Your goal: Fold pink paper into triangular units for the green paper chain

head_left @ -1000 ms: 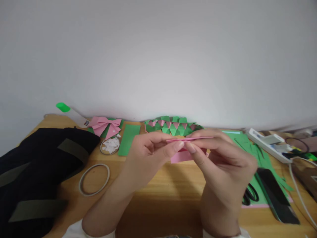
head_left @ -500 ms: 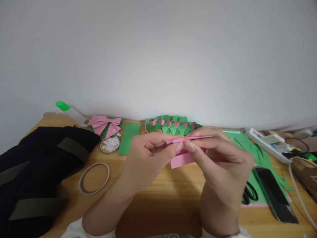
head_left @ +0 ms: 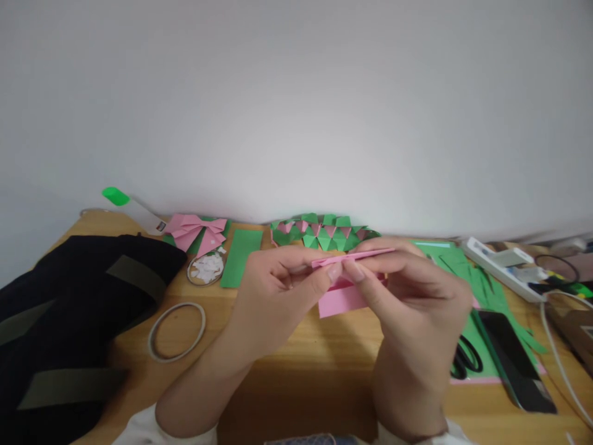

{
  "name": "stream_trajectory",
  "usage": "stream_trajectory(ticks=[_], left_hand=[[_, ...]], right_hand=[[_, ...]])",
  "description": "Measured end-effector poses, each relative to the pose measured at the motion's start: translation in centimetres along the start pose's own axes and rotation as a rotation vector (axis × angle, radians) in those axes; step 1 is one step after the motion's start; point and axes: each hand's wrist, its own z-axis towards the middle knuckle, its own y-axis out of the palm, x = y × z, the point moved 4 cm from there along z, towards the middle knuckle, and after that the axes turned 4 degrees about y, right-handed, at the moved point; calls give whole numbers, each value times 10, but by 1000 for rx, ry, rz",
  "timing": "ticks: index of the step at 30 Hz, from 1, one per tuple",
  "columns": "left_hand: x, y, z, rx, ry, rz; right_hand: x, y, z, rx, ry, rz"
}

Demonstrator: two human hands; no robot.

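Note:
A folded piece of pink paper [head_left: 341,301] is held up above the wooden table, in the middle of the view. My left hand [head_left: 278,303] pinches its left part between thumb and fingers. From the other side my right hand [head_left: 412,303] grips it, thumb pressed close to the left thumb. One flap hangs down below the thumbs, and a thin folded edge runs along the top. Fingers cover much of the paper's back. Behind the hands stand green and pink folded paper pieces [head_left: 324,233] in a row.
A pink paper bow [head_left: 197,232], a green paper strip [head_left: 241,256], white scraps [head_left: 207,267] and a tape roll [head_left: 176,332] lie left, beside dark cloth [head_left: 83,309]. On the right are scissors [head_left: 467,357], green sheets [head_left: 491,296], a phone [head_left: 514,361] and a power strip [head_left: 503,269].
The pink paper has tilted slightly between my hands, its lower flap hanging a touch lower. Both hands keep their pinch in nearly the same place.

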Motion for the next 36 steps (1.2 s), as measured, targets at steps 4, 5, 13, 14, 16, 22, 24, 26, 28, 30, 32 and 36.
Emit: stream_trajectory(ticks=[4, 5, 13, 14, 16, 22, 24, 26, 28, 30, 32, 36], left_hand=[[1, 0, 0, 7, -4, -19], [1, 1, 1, 4, -5, -36], [-1, 1, 0, 10, -44, -101], [-1, 1, 1, 15, -42, -104], [0, 1, 2, 13, -35, -107], [2, -1, 4, -30, -22, -67], [2, -2, 4, -40, -35, -61], [0, -3, 3, -43, -49, -64], [-2, -3, 3, -52, -71, -99], [-6, -2, 2, -79, -100, -180], [-10, -2, 1, -84, -114, -265], [-11, -3, 1, -61, -105, -295]], right_hand=[[0, 1, 0, 14, 8, 4], [0, 1, 0, 21, 8, 6], [0, 1, -1, 30, 0, -12], [0, 1, -1, 31, -1, -11], [0, 1, -1, 32, 2, -9], [0, 0, -1, 25, 24, 8], [1, 0, -1, 17, 41, 16], [2, -1, 0, 11, 59, 19], [3, -1, 0, 8, 67, 23], [3, -1, 0, 12, 69, 29], [3, -1, 0, 16, 75, 34], [4, -1, -1, 8, 95, 40]])
